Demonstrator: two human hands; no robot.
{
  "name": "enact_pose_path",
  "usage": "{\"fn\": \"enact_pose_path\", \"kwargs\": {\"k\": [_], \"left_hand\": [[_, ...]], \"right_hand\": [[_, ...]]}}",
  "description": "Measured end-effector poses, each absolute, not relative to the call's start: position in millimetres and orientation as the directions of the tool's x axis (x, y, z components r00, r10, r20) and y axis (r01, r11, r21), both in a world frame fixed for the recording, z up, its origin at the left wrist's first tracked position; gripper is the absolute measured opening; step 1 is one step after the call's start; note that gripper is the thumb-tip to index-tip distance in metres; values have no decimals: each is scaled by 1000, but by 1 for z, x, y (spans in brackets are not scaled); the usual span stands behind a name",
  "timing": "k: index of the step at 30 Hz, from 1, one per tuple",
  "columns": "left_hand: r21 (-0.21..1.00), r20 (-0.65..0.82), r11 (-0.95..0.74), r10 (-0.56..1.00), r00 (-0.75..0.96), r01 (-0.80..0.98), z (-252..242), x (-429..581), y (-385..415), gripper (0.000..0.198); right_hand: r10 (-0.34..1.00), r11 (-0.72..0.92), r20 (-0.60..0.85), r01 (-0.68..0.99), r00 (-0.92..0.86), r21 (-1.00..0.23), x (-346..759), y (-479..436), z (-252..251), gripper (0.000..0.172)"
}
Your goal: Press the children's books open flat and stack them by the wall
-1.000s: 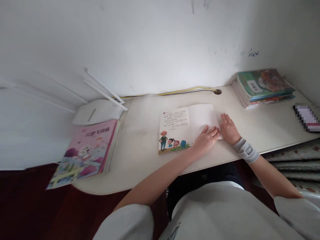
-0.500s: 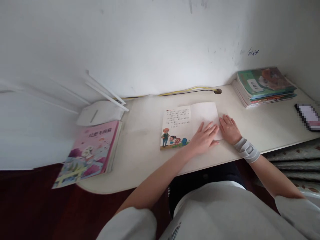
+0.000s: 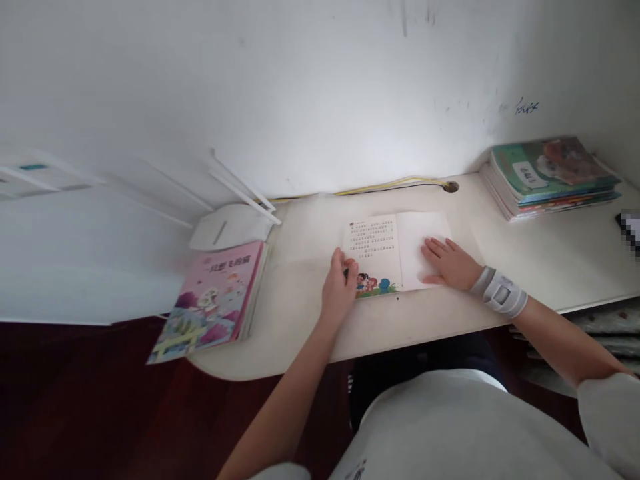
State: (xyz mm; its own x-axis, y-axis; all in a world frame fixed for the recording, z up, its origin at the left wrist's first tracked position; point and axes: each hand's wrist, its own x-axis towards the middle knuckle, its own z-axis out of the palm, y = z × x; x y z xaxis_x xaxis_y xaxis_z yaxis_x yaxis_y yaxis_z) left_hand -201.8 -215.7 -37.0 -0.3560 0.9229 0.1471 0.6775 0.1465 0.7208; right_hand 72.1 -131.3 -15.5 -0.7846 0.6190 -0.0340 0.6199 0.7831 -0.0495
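An open picture book [image 3: 374,241] lies on the white desk, with printed text and cartoon figures on its left page and a blank right page. My left hand [image 3: 340,288] grips the book's left edge, thumb over the page near the figures; its other fingers lie along or under the edge, partly hidden. On the blank page my right hand [image 3: 453,265] rests flat with fingers spread. A grey band [image 3: 500,292] circles the right wrist.
Pink-covered books [image 3: 215,293] overhang the desk's left end beside a white router-like device [image 3: 230,227] with antennas. Cables [image 3: 370,189] run along the wall to a round hole [image 3: 451,187]. A book stack [image 3: 555,173] and a phone [image 3: 631,230] are at right.
My left hand has moved from the right page to the book's left edge. My right hand has shifted from beside the book onto the right page. The view has turned slightly left.
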Motion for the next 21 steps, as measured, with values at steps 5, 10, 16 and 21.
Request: {"fn": "enact_pose_path", "kwargs": {"k": [5,10,16,21], "left_hand": [[722,173,126,919,-353,681,-34,-203,-217,61],[582,179,159,932,-316,797,-33,-206,-215,64],[347,140,158,966,-218,924,-31,-209,-214,42],[358,132,136,972,-194,924,-35,-217,-211,41]], "right_hand": [[593,805,-17,593,-805,-16,83,-129,-15,80],[599,801,-16,599,-801,5,94,-129,-15,81],[609,793,-54,609,-791,28,103,-123,-12,77],[637,770,-91,638,-766,15,83,-131,-6,80]]}}
